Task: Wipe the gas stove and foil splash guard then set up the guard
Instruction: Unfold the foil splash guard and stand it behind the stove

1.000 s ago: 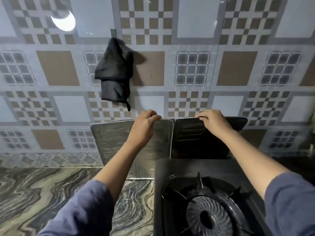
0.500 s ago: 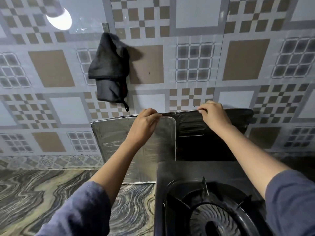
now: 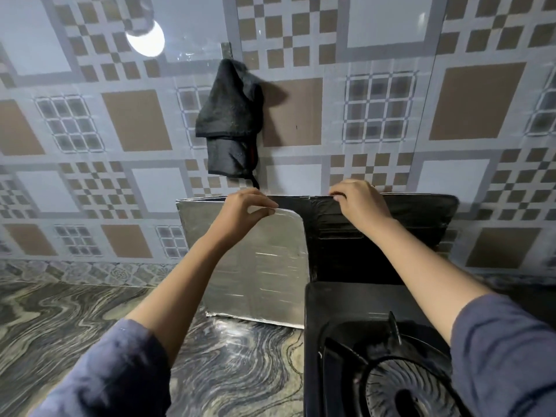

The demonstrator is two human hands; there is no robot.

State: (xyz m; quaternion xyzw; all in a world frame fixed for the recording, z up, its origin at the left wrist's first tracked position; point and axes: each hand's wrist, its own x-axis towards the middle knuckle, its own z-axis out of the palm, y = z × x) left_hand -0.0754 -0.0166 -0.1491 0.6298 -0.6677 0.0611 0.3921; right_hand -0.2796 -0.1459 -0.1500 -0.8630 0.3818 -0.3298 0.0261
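I see the counter [image 3: 90,320] as a dark, glossy slab with swirling grey and pale veins, running from the left edge of my view across to the stove. It meets the tiled wall [image 3: 376,182] at the back. The black gas stove [image 3: 340,311] sits directly on the counter at the right, its ribbed burner [image 3: 403,389] near the bottom edge. Just left of the stove, the foil splash guard [image 3: 255,272] stands upright with its bottom edge on the counter, its silver panel touching the stove's left side.
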